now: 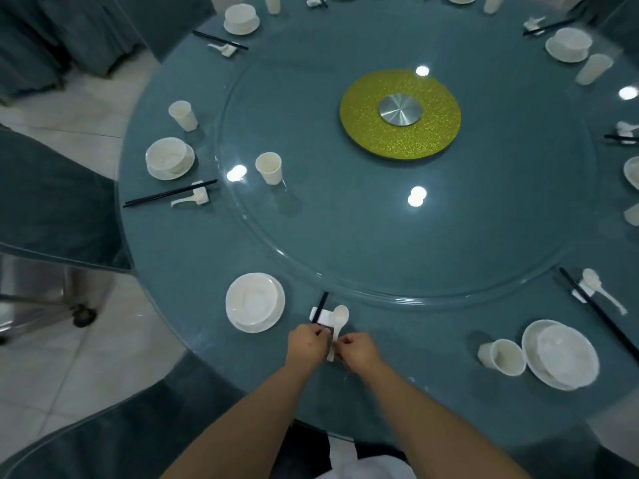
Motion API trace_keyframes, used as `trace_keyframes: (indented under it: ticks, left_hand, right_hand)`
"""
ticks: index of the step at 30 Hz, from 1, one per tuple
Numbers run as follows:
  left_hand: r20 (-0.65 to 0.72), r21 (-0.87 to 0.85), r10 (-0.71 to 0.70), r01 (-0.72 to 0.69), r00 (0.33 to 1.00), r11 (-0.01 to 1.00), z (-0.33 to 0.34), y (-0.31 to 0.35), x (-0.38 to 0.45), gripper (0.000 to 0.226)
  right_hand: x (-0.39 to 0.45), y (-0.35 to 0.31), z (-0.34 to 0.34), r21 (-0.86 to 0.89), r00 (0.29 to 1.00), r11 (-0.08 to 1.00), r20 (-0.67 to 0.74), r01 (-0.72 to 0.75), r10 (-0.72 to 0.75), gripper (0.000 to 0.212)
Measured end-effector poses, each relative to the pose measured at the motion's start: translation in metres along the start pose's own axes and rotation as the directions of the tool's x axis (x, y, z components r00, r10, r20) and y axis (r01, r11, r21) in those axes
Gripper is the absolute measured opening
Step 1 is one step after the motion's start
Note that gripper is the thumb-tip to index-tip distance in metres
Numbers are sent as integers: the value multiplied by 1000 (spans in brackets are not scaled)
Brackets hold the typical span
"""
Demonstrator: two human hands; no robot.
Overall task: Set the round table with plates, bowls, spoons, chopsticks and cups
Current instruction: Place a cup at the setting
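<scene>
At the near edge of the round blue table (345,243), black chopsticks (321,305) lie across a white rest (323,319). A white spoon (339,318) lies beside them on the same rest. My left hand (306,344) pinches the near end of the chopsticks. Fingers of my right hand (358,350) are curled at the spoon's handle. Left of both hands stands a white plate (273,321) with a bowl (254,299) on it. A lone white cup (269,167) stands on the glass turntable.
Several finished place settings ring the table: a plate with bowl (560,354) and cup (505,356) at the right, another plate with bowl (169,157) and cup (183,114) at the left. A gold disc (401,114) marks the centre. Covered chairs (52,202) stand at the left.
</scene>
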State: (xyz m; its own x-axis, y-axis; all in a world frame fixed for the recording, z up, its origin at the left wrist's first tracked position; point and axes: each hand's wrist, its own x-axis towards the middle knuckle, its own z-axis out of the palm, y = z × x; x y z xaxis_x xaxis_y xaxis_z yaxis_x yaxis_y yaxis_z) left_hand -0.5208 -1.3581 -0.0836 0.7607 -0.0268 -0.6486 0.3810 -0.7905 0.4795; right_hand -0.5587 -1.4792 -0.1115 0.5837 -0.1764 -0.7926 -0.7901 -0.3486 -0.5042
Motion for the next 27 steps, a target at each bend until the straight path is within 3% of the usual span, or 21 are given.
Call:
trace_keyframes:
  ticks: [9, 16, 23, 27]
  left_hand:
    - [-6, -50, 48, -48, 999, 998, -26, -21, 8, 36]
    - [8, -51, 69, -68, 998, 996, -42, -13, 14, 38]
    - [-54, -145, 36, -43, 998, 988, -83, 13, 39, 33]
    - [-118, -225, 11, -38, 993, 974, -122, 38, 75, 31]
  right_hand:
    - [-1, -13, 19, -85, 996, 995, -73, -61, 55, 33]
    - [-6, -16, 7, -11, 983, 992, -133, -129, 126, 36]
    - [1, -73, -20, 17, 952, 999, -304, -36, 40, 37]
    - [13, -134, -39, -4, 952, 998, -301, 55, -54, 31]
